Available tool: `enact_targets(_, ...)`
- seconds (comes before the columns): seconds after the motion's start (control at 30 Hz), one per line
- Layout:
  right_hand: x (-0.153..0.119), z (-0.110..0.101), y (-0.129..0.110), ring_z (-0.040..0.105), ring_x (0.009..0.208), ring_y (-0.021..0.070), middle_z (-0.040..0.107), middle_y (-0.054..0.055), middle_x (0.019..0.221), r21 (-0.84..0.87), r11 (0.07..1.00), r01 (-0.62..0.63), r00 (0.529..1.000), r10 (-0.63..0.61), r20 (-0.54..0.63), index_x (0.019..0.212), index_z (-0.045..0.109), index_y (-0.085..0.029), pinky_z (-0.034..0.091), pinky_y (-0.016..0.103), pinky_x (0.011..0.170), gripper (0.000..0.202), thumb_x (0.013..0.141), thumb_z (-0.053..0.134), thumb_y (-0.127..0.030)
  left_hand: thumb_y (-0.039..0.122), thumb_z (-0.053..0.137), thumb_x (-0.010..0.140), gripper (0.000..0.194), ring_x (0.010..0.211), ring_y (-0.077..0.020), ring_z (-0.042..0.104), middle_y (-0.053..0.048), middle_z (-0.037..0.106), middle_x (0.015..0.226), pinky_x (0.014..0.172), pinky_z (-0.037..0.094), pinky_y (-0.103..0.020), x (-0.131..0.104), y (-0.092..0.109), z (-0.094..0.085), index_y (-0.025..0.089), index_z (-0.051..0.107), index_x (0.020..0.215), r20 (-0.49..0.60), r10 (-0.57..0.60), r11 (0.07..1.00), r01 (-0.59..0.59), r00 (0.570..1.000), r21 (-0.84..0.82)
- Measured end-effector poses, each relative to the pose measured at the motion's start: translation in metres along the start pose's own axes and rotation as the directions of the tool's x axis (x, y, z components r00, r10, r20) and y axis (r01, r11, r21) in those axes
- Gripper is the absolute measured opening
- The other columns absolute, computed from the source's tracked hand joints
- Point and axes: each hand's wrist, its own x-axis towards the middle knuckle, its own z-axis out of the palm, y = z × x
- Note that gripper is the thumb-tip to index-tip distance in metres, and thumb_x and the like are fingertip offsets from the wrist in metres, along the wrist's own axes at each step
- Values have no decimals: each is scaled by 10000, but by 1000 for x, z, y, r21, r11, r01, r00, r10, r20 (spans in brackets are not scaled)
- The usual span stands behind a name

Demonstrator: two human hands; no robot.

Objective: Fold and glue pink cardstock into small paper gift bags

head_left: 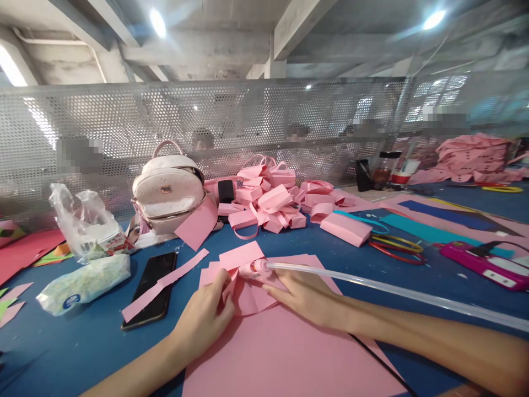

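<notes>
My left hand (206,314) pinches the edge of a folded pink paper piece (252,300) between thumb and fingers. In my right hand (312,295) is a pink glue gun (256,268), its tip held against the fold; the tip itself is hidden. A long clear glue stick (372,284) runs out of its back end toward the right edge. Beneath both hands lies a stack of pink paper sheets (285,358). From under my right forearm a black cord (382,361) trails down.
Small pink paper bags (273,201) are heaped behind the work. To the left are a phone (155,289) with a paper strip (165,284) across it, a wipes pack (85,284) and a backpack (169,190). A magenta power strip (483,264) and coloured hoops (397,248) lie right.
</notes>
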Motion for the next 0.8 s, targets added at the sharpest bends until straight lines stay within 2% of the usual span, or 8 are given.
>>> enact_targets(0.2, 0, -6, -2, 589, 1274, 244, 585, -10, 1452, 15, 1000, -26, 999, 25, 42, 1421, 563, -352, 437, 353, 1086, 406, 1043, 422, -396, 132, 379, 875, 147, 597, -173, 467, 52, 457, 675, 576, 237, -260, 1, -3, 2, 259, 309, 850, 4, -16, 1000, 16, 1000, -8)
enact_targets(0.33, -3, -13, -6, 649, 1186, 261, 625, -10, 1405, 21, 996, -91, 994, 90, 65, 1420, 566, -360, 483, 362, 1035, 424, 1010, 461, -367, 133, 384, 873, 151, 581, -171, 448, 62, 426, 647, 566, 227, -260, 1, -5, 3, 260, 309, 843, 4, -30, 1000, 30, 1000, 0)
enact_targets(0.47, -7, -17, -6, 581, 1288, 270, 606, -28, 1425, 67, 997, -49, 995, 43, 90, 1429, 555, -361, 427, 415, 1115, 437, 1001, 467, -340, 131, 384, 873, 155, 577, -173, 434, 64, 418, 636, 564, 226, -262, 0, -6, 4, 261, 304, 841, 2, -19, 1000, 19, 1000, 9)
enact_targets(0.53, -8, -18, -6, 550, 1326, 265, 602, -30, 1428, 91, 995, -26, 997, 19, 79, 1427, 558, -353, 398, 423, 1146, 426, 1011, 467, -361, 136, 382, 876, 149, 580, -174, 439, 62, 423, 640, 566, 231, -262, 0, -6, 4, 261, 306, 844, 1, -15, 1000, 15, 1000, 11)
enact_targets(0.67, -12, -21, -7, 576, 1303, 258, 627, -11, 1401, 136, 987, -80, 996, 73, 55, 1426, 563, -330, 428, 405, 1130, 424, 1032, 445, -436, 144, 371, 879, 137, 597, -178, 459, 54, 447, 659, 571, 245, -261, 1, -6, 4, 262, 308, 849, 3, -9, 1000, 9, 1000, 14)
enact_targets(0.8, -15, -25, -5, 591, 1283, 273, 622, -17, 1407, 45, 997, -62, 998, 61, 18, 1409, 579, -349, 451, 402, 1105, 422, 1003, 502, -435, 140, 400, 843, 153, 604, -179, 475, 53, 467, 670, 576, 263, -259, 1, -5, 3, 263, 310, 860, 5, -5, 1000, 5, 1000, 15)
